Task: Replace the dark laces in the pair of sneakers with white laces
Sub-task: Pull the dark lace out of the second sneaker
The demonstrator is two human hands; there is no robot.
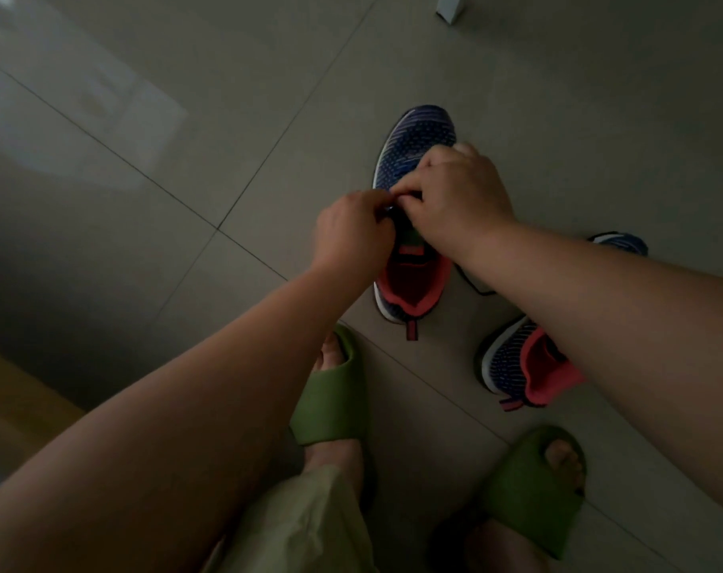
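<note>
Two sneakers (413,159) (512,366), two green slippers (330,407) (533,490), two hands (351,233) (459,196)

The floor (558,130) is made of large, glossy grey tiles with thin dark joints between them. On it stands a dark blue knit sneaker with a white sole and a coral-red lining (413,225), its toe pointing away from the person. Just beside it, to the right, a second sneaker of the same colours (516,366) lies on the floor, half hidden. A thin dark lace (475,285) trails on the tile between the two. Nearer, two olive-green rubber slides (330,399) rest on the floor, worn on bare feet. At the far edge, a small white object (450,6) stands, cut off.
</note>
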